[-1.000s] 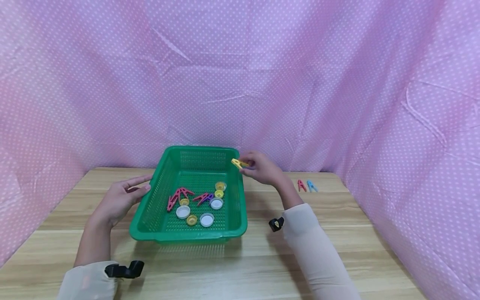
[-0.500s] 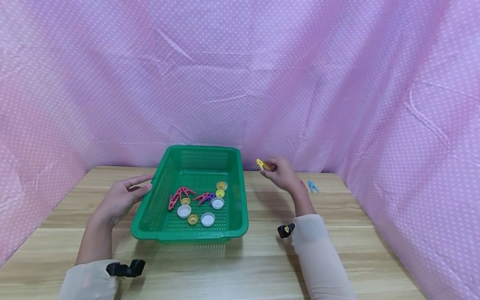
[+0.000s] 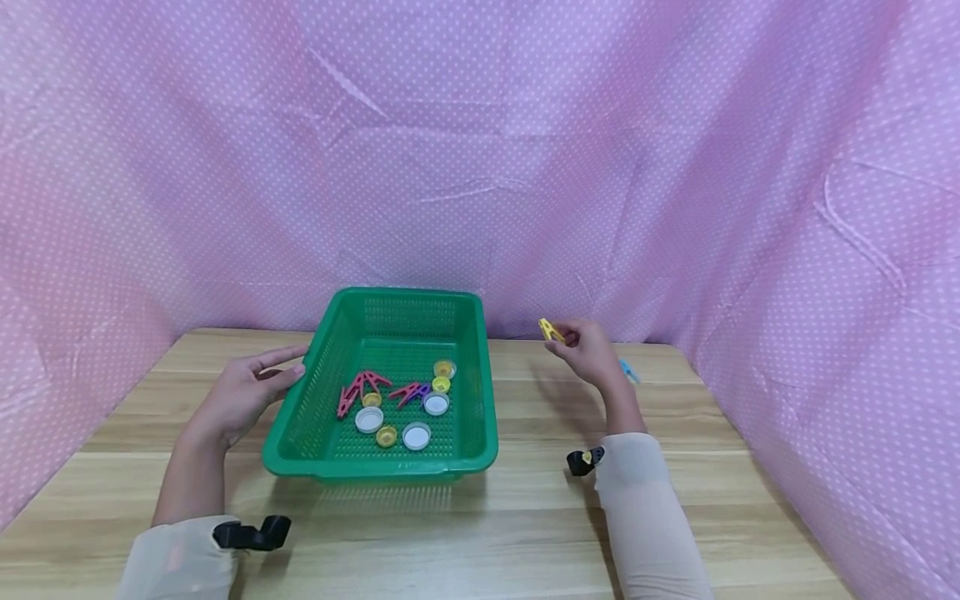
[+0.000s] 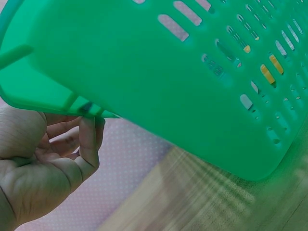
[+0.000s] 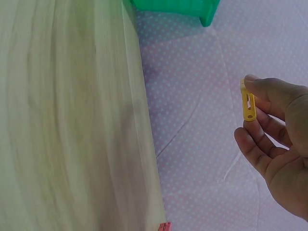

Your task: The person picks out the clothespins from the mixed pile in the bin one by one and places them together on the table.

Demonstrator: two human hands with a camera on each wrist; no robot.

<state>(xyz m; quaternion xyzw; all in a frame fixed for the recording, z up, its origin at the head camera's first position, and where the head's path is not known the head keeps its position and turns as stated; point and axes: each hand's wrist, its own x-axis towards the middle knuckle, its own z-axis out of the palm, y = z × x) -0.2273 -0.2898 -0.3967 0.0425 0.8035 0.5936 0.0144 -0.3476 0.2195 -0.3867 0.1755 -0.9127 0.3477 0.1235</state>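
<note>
One yellow clip (image 3: 550,330) is the thing that moves. It is pinched in the right grip (image 3: 591,352), with the thumb at one end and a finger at the other, and it looks to be up above the tabletop (image 3: 525,533). The right grip is farther from the green basket (image 3: 489,408) than it is a second ago, when the clip is right by the basket's side. Now there is a gap to the left of the right grip, between clip and basket. I think this means the clip is out of the basket and not with the things inside. The right arm (image 3: 624,410) hides more now too: beyond it only part of the blue clip (image 3: 629,372) peeks out, and a bit of the red clip (image 5: 164,226) shows well apart from the right grip in the wrist view. The left grip (image 3: 242,393) stays the same, finger and thumb holding the basket's rim, so the basket stays put. To the right of the left grip, inside the basket, lie pink clips (image 3: 412,389), a purple clip (image 3: 422,392), white caps (image 3: 416,436) and yellow caps (image 3: 440,384), just as they are a second ago.
</note>
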